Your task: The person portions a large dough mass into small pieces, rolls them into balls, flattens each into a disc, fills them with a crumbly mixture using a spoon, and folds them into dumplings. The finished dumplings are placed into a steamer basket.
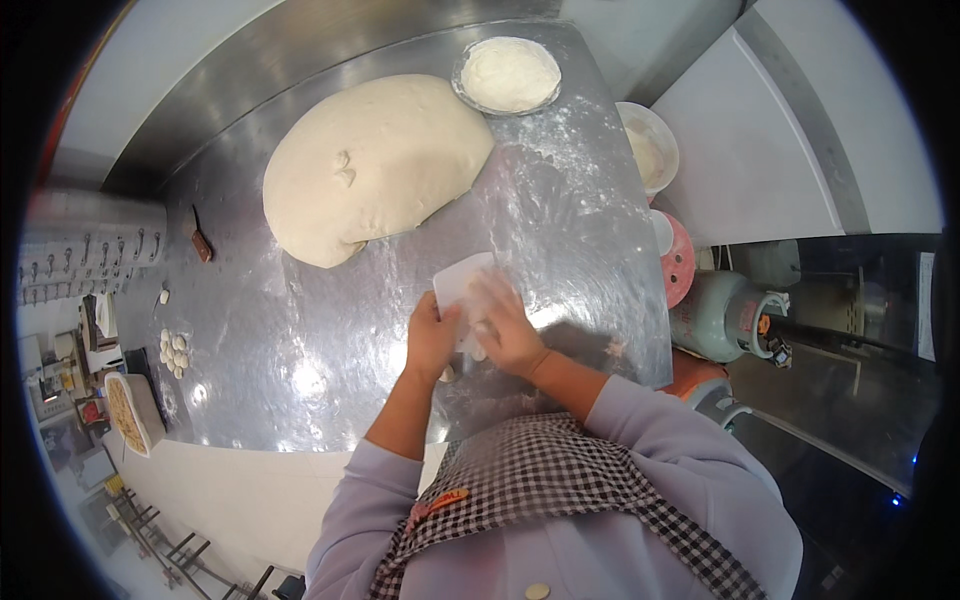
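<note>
My left hand (432, 335) grips a flat white dough scraper (455, 282) by its near side, above the steel table. Over the scraper's right part lies my right hand (505, 325), its fingers smeared by motion, so their grip does not show. Small bits of dough (447, 374) show on the table just below the hands. Beyond them rests a very large, smooth mound of pale dough (375, 160). A round bowl heaped with white flour (511, 76) stands at the mound's far right.
Flour dusts the steel table (560, 225). At its left lie several small dough pieces (174, 352) and a brown-handled tool (202, 246). A filled white tub (135, 415) stands beyond the left edge. Off the right edge are a white bucket (650, 148) and a gas cylinder (715, 315).
</note>
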`<state>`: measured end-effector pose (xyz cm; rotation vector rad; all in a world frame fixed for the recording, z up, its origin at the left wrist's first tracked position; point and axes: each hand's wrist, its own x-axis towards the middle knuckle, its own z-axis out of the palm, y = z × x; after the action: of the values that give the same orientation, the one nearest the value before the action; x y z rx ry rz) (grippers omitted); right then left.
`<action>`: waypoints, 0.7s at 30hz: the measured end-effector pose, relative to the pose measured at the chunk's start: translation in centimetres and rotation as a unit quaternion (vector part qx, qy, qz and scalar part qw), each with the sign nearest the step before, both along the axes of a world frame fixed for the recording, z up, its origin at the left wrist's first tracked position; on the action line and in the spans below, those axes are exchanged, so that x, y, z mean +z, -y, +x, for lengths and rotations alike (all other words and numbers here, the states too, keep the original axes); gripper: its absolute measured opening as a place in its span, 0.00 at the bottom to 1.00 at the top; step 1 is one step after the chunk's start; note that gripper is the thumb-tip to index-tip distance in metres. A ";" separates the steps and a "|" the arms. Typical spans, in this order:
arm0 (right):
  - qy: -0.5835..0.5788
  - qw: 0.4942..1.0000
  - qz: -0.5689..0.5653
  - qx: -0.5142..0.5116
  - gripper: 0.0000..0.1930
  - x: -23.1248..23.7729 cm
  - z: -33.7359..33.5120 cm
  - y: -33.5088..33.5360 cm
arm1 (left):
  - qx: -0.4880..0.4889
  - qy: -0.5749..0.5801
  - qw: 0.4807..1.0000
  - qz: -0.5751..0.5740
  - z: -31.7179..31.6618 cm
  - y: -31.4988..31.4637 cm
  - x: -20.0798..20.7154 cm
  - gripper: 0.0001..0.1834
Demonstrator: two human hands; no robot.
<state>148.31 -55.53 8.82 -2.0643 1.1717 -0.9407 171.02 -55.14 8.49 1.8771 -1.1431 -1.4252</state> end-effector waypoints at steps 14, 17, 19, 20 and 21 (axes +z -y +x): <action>-0.074 0.977 -0.082 0.183 0.28 -1.7 1.1 -2.6 | 0.080 -0.095 0.992 -0.003 0.7 -8.4 0.1 0.11; -0.112 0.987 -0.089 0.074 0.28 -0.1 -5.9 1.3 | 0.206 -0.087 0.973 0.058 4.8 -7.4 3.1 0.09; -0.102 0.992 -0.040 -0.057 0.27 0.0 -6.0 3.1 | 0.289 -0.040 0.957 -0.001 6.1 -5.4 3.5 0.09; -0.093 0.989 -0.042 -0.108 0.26 -0.4 -5.0 3.8 | 0.259 -0.038 0.965 -0.010 5.7 -4.1 3.1 0.10; -0.051 0.980 -0.053 -0.187 0.26 -0.8 -4.0 4.4 | 0.271 0.010 0.962 0.020 5.3 -2.9 2.5 0.12</action>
<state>144.30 -59.91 7.97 -2.0306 1.6369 -1.0994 176.31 -52.23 11.03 2.0275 -0.5396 -1.1208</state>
